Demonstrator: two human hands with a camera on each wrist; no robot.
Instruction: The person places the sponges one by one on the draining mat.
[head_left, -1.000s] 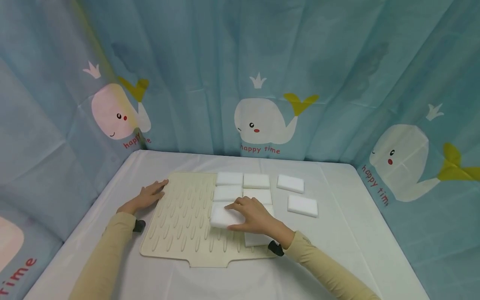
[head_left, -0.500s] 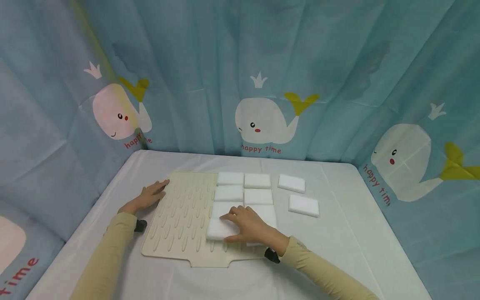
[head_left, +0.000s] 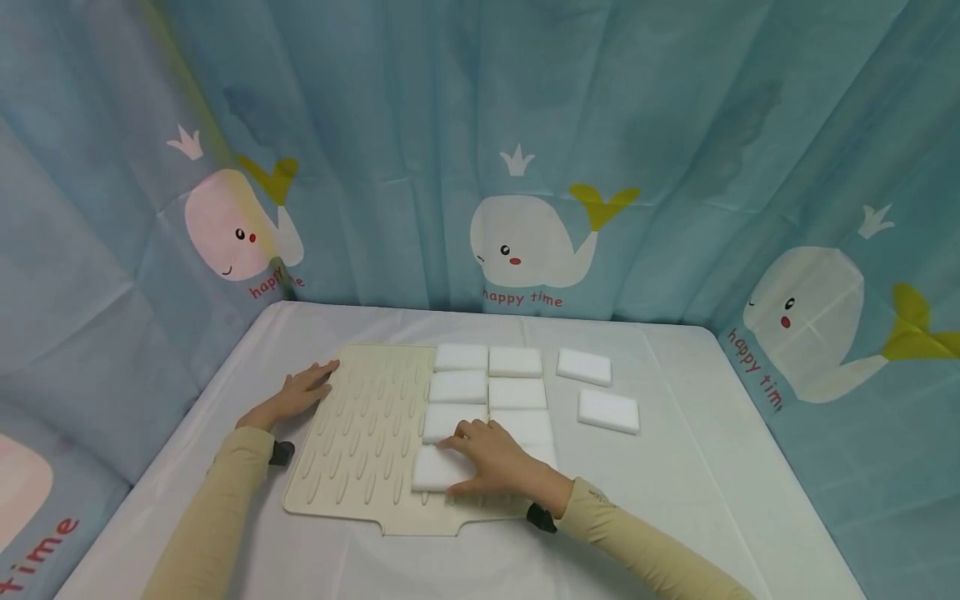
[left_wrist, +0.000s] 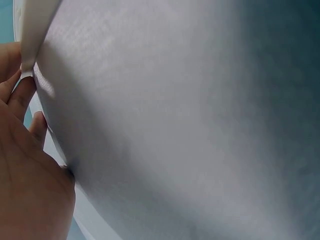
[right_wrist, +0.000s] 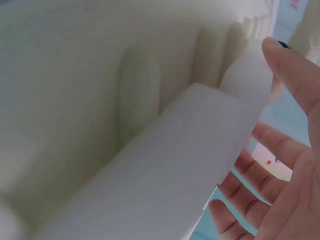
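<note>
A cream ridged mat point(head_left: 360, 433) lies on the table, its right half bearing two columns of white rectangular sponges point(head_left: 459, 387). With thumb and fingers at opposite edges, my right hand point(head_left: 491, 457) pinches the front sponge point(head_left: 438, 469) of the left column, which lies on the mat. In the right wrist view the thumb touches that sponge's point(right_wrist: 185, 150) near edge, with the fingers spread beyond it. My left hand point(head_left: 296, 393) rests at the mat's left edge, fingers extended. The left wrist view has the left hand point(left_wrist: 30, 165) against the mat's rim point(left_wrist: 37, 30). My right hand partly covers the front right sponge.
Two loose sponges, a rear one point(head_left: 584, 367) and a nearer one point(head_left: 608, 412), lie on the white tablecloth point(head_left: 675, 467) right of the mat. A blue whale-print curtain point(head_left: 405, 167) stands behind the table and along its sides.
My right hand has brought the held sponge toward the near edge, from over the third row down to the front row. The left hand stays in place.
</note>
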